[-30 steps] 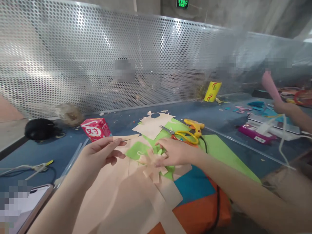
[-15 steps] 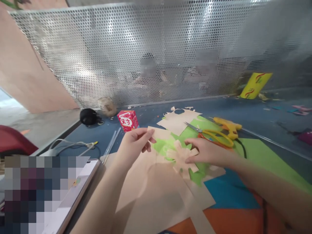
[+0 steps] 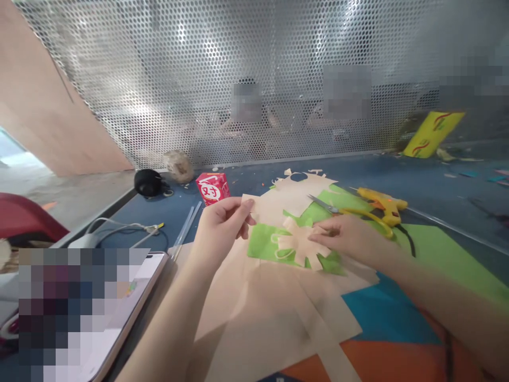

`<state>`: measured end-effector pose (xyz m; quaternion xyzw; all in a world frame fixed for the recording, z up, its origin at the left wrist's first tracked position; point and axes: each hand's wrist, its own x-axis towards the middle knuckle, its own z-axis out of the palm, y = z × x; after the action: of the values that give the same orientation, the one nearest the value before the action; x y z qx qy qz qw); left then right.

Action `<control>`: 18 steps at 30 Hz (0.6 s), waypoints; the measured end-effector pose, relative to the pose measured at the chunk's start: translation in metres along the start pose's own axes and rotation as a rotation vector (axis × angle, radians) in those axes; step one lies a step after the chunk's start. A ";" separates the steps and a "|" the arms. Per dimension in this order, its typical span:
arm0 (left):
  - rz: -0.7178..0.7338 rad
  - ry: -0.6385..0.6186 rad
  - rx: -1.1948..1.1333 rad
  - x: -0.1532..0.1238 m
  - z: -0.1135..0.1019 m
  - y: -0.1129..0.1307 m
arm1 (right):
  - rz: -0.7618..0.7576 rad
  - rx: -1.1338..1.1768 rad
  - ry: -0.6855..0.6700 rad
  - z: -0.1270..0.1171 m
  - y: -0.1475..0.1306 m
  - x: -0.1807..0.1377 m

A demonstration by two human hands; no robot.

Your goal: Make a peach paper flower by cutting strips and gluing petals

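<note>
My left hand [image 3: 225,228] is closed, thumb and fingers pinching the corner of a cream piece of paper [image 3: 264,208]. To its right my right hand [image 3: 348,236] pinches a cream paper flower [image 3: 302,243] by the edge, its thumb and forefinger together at one petal. The flower has several strip petals, with thin curled loops at its left side. Beneath it lies a green paper piece [image 3: 260,243], over large cream sheets [image 3: 238,318]. Scissors [image 3: 330,207] with yellow handles lie just beyond my right hand, which partly hides them.
A yellow glue gun [image 3: 384,204] lies behind the scissors. A red box [image 3: 213,189], clear glue sticks [image 3: 186,228] and a white cable [image 3: 119,225] are at the left, near a phone [image 3: 131,307]. A perforated metal screen [image 3: 199,79] closes the back; people show dimly there.
My right thumb and finger have come closer together at the flower's edge. The flower has turned and shifted slightly, and more green paper shows to its left. The camera view has shifted a little.
</note>
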<state>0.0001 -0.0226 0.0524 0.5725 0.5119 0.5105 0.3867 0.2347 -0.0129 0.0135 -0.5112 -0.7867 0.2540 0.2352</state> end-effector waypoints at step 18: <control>-0.013 0.102 0.021 0.002 0.001 0.003 | 0.259 0.586 0.118 -0.009 -0.012 0.002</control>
<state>0.0018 -0.0211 0.0551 0.5466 0.5399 0.5311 0.3572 0.2317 -0.0139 0.0279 -0.5313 -0.5938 0.4673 0.3832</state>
